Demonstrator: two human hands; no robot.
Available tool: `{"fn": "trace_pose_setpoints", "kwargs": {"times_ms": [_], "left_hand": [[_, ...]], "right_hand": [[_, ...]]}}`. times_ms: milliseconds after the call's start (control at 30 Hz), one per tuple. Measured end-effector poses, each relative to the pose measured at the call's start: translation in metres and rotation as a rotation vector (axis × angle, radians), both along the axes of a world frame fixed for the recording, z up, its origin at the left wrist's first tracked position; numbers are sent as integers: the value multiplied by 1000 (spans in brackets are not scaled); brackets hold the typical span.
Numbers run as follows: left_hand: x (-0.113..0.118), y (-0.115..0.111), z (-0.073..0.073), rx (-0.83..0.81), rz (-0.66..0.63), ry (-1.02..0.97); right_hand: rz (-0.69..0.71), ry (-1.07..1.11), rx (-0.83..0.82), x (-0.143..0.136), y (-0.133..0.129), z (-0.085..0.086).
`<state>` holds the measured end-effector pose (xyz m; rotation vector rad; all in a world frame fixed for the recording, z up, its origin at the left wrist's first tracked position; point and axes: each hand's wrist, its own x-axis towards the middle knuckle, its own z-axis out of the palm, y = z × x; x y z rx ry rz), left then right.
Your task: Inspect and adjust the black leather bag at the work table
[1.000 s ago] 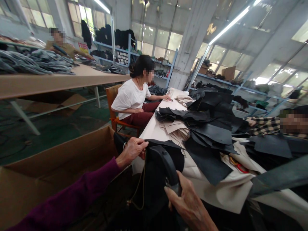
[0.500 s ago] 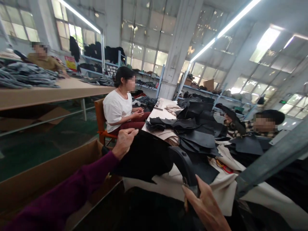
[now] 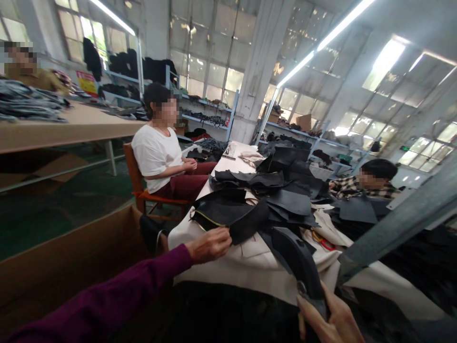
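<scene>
My left hand (image 3: 210, 245), in a purple sleeve, pinches the edge of a black piece of material (image 3: 248, 224) with a yellowish line along one edge. This piece lies partly over the near end of the white-covered table (image 3: 200, 271). At the lower right, my right hand (image 3: 330, 314) is closed round the handle end of a black tool (image 3: 298, 259), whose curved body points up and left toward the black pieces. What the tool's far end is exactly, I cannot make out. Stacked black sheets (image 3: 289, 202) lie just beyond both hands.
An open cardboard box (image 3: 121, 228) stands at the left. A seated person in a white shirt (image 3: 157, 152) is beside the table; another in checks (image 3: 378, 181) sits at the right. A slanted metal post (image 3: 400, 214) crosses the right side. Red-handled scissors (image 3: 323, 240) lie on the cloth.
My left hand has moved down and right, laying the raised black piece lower over the table. My right hand and the tool have shifted right and down. The view has shifted slightly.
</scene>
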<state>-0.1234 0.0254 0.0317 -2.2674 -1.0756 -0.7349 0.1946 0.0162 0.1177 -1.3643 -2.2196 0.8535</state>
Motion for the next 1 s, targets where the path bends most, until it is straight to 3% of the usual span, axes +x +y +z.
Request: {"fn": "trace_pose_setpoints", "kwargs": {"times_ms": [67,100,133,200,367,500,567,700,800,1000], "left_hand": [[3,1,-54,-65,-36,61],[3,1,-74,-75,-28,43],[3,1,-88,-84,-8,7],[3,-1,-100,-121,53,-81],[14,-24,-92,-198,151,-457],[24,-44,-81,-369,213,-1096],[26,-45,-72,-541,134,-1499],[29,-33,-52,-863,-181,-2197],[32,-26,-48,-995,-245,-2351],[38,-24,-54,-915,-321,-2275]], "right_hand": [[15,0,-48,-2,-3,-8],[27,-2,-85,-4,-5,-11],[40,0,-121,-7,-6,-13],[64,5,-181,-14,-9,-17],[76,-38,-247,-29,-12,-22],[85,-99,-197,-34,-12,-23],[94,-118,-186,-37,-11,-24],[117,-132,-240,-46,-14,-21],[102,-128,-260,-49,-19,-16],[106,-253,-240,-39,-30,-7]]}}
